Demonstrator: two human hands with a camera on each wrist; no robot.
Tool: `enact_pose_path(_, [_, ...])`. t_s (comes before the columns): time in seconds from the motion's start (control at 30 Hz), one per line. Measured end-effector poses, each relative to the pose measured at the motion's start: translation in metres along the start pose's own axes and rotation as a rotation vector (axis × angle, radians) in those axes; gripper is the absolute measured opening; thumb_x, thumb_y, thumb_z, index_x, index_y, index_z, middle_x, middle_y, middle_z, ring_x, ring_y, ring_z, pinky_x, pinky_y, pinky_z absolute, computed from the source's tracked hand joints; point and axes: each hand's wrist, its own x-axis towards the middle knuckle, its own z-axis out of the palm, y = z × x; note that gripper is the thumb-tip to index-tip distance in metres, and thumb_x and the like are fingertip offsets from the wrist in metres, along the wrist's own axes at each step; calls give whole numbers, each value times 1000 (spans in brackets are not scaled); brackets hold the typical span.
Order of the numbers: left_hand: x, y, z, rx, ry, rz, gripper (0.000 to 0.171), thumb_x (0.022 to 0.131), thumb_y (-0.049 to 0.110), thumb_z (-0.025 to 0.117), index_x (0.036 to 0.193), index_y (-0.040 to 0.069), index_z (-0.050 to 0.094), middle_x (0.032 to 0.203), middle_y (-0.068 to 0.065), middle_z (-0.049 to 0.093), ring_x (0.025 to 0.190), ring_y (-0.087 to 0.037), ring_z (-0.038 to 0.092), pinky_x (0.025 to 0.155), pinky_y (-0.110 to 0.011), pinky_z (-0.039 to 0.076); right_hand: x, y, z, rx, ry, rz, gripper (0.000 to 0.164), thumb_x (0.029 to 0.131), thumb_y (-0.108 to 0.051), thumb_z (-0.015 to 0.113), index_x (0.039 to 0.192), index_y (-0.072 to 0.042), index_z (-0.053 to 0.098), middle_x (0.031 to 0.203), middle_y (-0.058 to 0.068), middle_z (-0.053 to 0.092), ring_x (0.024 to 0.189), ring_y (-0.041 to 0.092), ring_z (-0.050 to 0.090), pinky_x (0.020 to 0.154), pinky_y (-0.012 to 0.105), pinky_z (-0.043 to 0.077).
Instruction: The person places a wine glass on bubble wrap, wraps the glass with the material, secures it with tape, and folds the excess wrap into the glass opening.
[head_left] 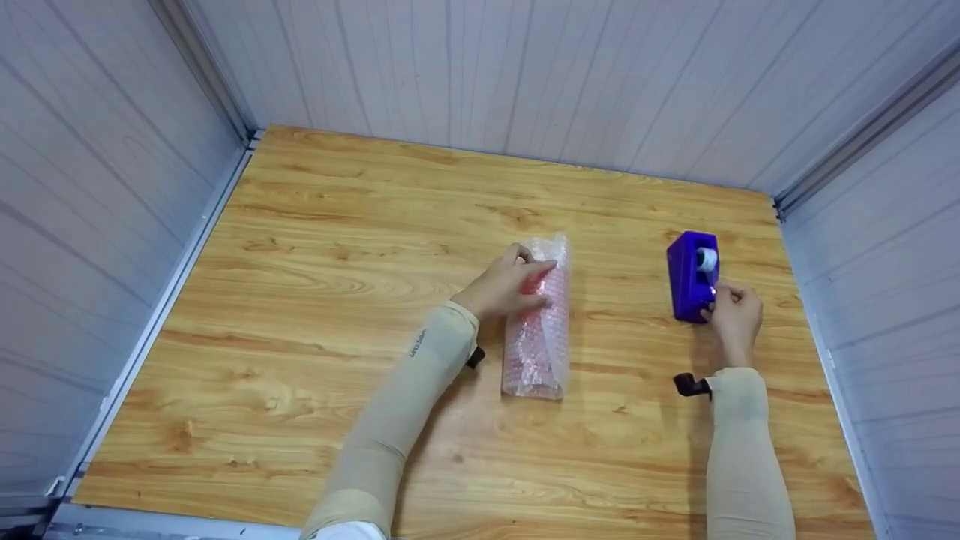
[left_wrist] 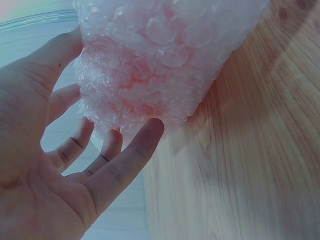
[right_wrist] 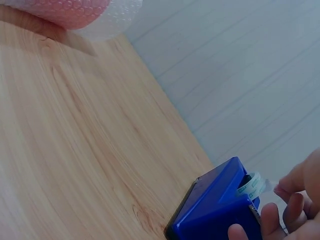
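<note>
A long pinkish-red object wrapped in bubble wrap (head_left: 534,352) lies lengthwise on the wooden table. My left hand (head_left: 506,285) reaches over its upper part from the left, fingers spread and fingertips resting on the wrap; the left wrist view shows the palm standing off from the bubble wrap (left_wrist: 165,65). To the right stands a blue tape dispenser (head_left: 684,277) with a roll of clear tape (head_left: 706,259). My right hand (head_left: 735,315) is at its near end, thumb and forefinger pinching the tape's free end, while other fingertips lie against the dispenser (right_wrist: 215,215).
The wooden table (head_left: 300,360) is enclosed by pale panelled walls (head_left: 480,75) at the back and both sides. Metal edging (head_left: 165,322) runs along the table's left side. A small black wrist mount (head_left: 690,384) juts from the right sleeve.
</note>
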Motion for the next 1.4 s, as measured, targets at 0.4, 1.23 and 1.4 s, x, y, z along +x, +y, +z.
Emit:
enact_pose_path(0.4, [1,0,0,1,-4,-5,67,91,37,74,150,21,49,127,-10,39,106,-21,45,94,-32,42,0,6,-3,5,51,-32,22,100,-15,58,113,2,64,99,4,55,74,16,56,67,24,58])
enact_pose_path(1.23, [1,0,0,11,5,14,67,91,35,75,150,19,49,124,-9,39,104,-20,45,91,-30,43,2,14,3,316,82,92,18,103,-16,52,109,1,55,108,7,50,75,16,54,62,26,56])
enact_pose_path(1.4, [1,0,1,8,5,10,67,90,35,76,150,19,49,123,-9,38,104,-20,44,92,-30,42,3,17,3,341,89,81,19,103,-14,51,87,-2,47,90,6,45,63,14,46,62,27,55])
